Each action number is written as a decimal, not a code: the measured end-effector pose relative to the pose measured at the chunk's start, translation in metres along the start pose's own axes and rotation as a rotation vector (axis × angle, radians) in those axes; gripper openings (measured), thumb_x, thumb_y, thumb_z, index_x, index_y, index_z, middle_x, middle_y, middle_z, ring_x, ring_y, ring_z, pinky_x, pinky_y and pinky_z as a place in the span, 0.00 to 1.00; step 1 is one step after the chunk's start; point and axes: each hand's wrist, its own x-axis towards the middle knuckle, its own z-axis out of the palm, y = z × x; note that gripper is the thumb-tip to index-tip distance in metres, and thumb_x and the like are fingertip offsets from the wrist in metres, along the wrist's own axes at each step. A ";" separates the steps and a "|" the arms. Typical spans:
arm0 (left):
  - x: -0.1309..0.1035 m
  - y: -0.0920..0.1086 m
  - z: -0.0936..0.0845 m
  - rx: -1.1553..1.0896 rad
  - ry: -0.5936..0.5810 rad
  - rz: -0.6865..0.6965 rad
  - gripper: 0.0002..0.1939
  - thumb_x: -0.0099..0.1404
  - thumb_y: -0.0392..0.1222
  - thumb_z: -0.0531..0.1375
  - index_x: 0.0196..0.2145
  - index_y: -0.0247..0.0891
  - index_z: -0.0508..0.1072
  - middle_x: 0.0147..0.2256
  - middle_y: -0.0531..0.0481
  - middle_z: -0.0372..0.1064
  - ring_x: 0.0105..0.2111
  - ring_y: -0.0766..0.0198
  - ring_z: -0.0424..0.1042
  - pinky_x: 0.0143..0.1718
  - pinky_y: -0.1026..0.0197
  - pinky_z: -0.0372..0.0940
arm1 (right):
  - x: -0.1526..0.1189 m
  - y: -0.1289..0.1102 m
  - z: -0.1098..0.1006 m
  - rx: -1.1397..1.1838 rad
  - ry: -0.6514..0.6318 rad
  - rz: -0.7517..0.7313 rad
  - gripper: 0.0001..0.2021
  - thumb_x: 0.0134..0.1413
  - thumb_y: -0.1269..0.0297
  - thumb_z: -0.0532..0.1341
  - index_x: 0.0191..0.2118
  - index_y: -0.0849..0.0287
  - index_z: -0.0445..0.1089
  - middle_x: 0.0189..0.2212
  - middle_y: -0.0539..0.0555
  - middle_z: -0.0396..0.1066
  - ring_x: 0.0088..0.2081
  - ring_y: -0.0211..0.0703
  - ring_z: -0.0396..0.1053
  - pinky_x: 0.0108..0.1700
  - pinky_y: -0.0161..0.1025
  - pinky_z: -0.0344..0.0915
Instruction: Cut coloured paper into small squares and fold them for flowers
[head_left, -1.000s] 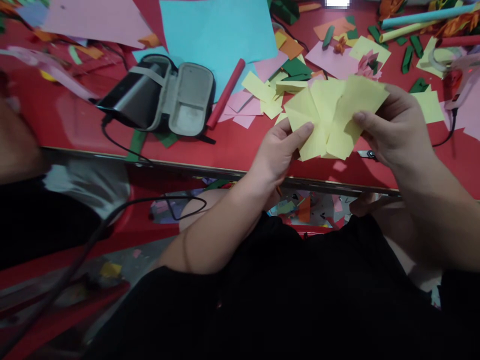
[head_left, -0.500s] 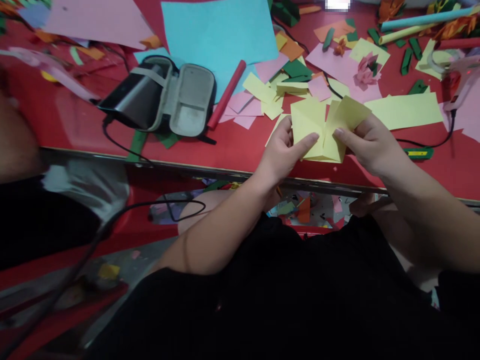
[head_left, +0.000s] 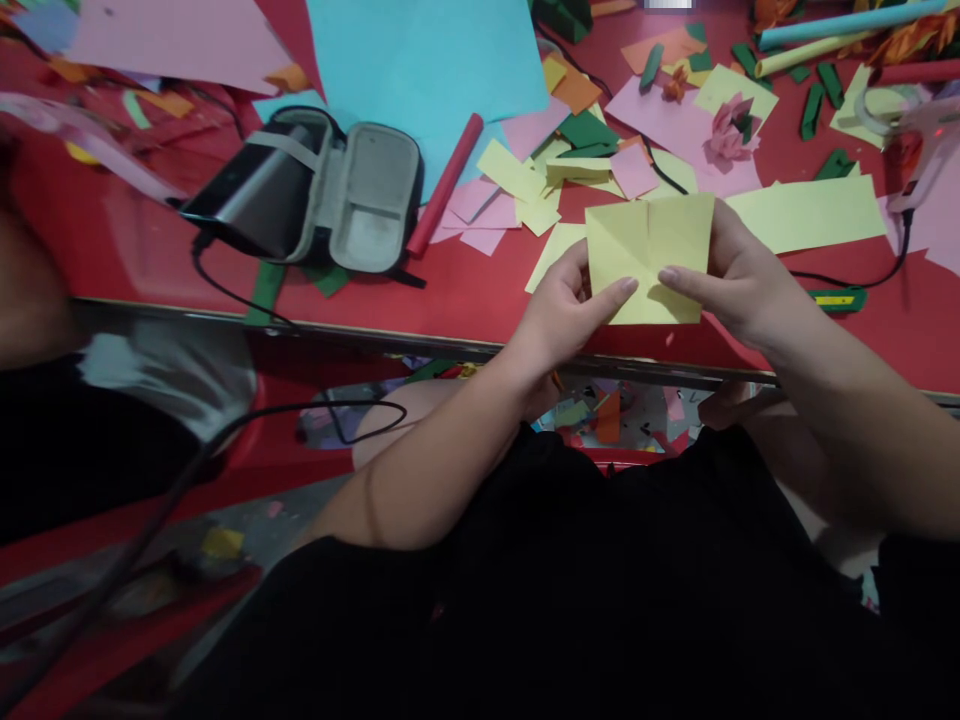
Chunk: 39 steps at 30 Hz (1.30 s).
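Observation:
A creased piece of yellow paper [head_left: 649, 240] is held up just above the front edge of the red table. My left hand [head_left: 574, 300] grips its left side, thumb on the front face and fingers behind. On the right side my right hand [head_left: 727, 270] pinches the same paper, its thumb pointing toward the centre crease. Most fingertips are hidden behind the sheet. Close behind lie loose yellow paper pieces [head_left: 517, 172], a pink paper square [head_left: 634, 172] and a long yellow strip [head_left: 810, 216].
An open zip case [head_left: 375, 200] with a dark device and cable sits left, beside a red paper roll [head_left: 446, 185]. A green cutter [head_left: 840, 300] and a hot glue gun [head_left: 926, 150] lie right. A pink paper flower [head_left: 731, 130] stands behind. Another person's arm [head_left: 30, 270] is far left.
The yellow paper was partly folded with its right flap raised; now it is spread into a flatter rectangle. My right hand has shifted slightly left. The view has moved a little.

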 end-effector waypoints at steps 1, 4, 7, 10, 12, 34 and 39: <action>0.000 0.002 0.001 -0.002 0.025 0.004 0.42 0.70 0.69 0.79 0.71 0.45 0.78 0.68 0.33 0.84 0.78 0.31 0.76 0.78 0.31 0.74 | -0.001 -0.001 0.001 0.010 -0.003 0.016 0.33 0.53 0.47 0.88 0.62 0.38 0.79 0.64 0.53 0.87 0.72 0.71 0.80 0.69 0.68 0.86; 0.001 0.005 -0.002 0.024 0.057 0.033 0.43 0.69 0.71 0.80 0.70 0.46 0.78 0.69 0.34 0.83 0.80 0.31 0.74 0.80 0.32 0.73 | -0.004 -0.006 0.004 0.010 -0.023 0.056 0.35 0.51 0.50 0.88 0.64 0.41 0.82 0.63 0.54 0.88 0.70 0.73 0.82 0.65 0.67 0.89; 0.003 0.004 -0.008 0.067 0.046 0.046 0.46 0.67 0.76 0.80 0.69 0.47 0.79 0.69 0.36 0.84 0.79 0.31 0.74 0.80 0.31 0.72 | -0.004 -0.009 0.003 0.024 -0.035 0.079 0.35 0.49 0.51 0.90 0.62 0.45 0.84 0.61 0.56 0.90 0.66 0.72 0.85 0.64 0.66 0.90; 0.005 0.004 -0.012 0.087 0.039 0.044 0.46 0.66 0.78 0.80 0.68 0.47 0.79 0.68 0.37 0.84 0.78 0.31 0.76 0.79 0.30 0.73 | -0.002 -0.008 0.002 0.020 -0.037 0.092 0.36 0.47 0.48 0.91 0.60 0.45 0.85 0.57 0.56 0.90 0.64 0.72 0.85 0.62 0.68 0.91; 0.006 0.004 -0.013 0.084 0.041 0.048 0.44 0.66 0.78 0.80 0.66 0.47 0.79 0.68 0.37 0.85 0.77 0.31 0.77 0.78 0.30 0.73 | -0.001 -0.005 0.001 0.003 -0.031 0.084 0.36 0.48 0.48 0.91 0.61 0.45 0.85 0.56 0.57 0.90 0.63 0.73 0.85 0.59 0.69 0.91; 0.006 0.012 -0.027 0.100 0.067 0.012 0.37 0.68 0.68 0.81 0.63 0.45 0.80 0.65 0.37 0.86 0.72 0.34 0.81 0.71 0.37 0.78 | 0.007 0.001 -0.031 -0.123 0.096 0.107 0.31 0.46 0.64 0.90 0.53 0.45 0.81 0.52 0.59 0.91 0.58 0.71 0.87 0.60 0.68 0.86; 0.013 0.006 -0.026 0.109 0.062 0.029 0.37 0.70 0.71 0.80 0.63 0.45 0.79 0.63 0.37 0.87 0.76 0.29 0.78 0.73 0.34 0.76 | 0.023 0.039 -0.043 -0.145 0.097 0.087 0.37 0.49 0.61 0.91 0.61 0.46 0.76 0.50 0.56 0.90 0.56 0.65 0.87 0.53 0.59 0.87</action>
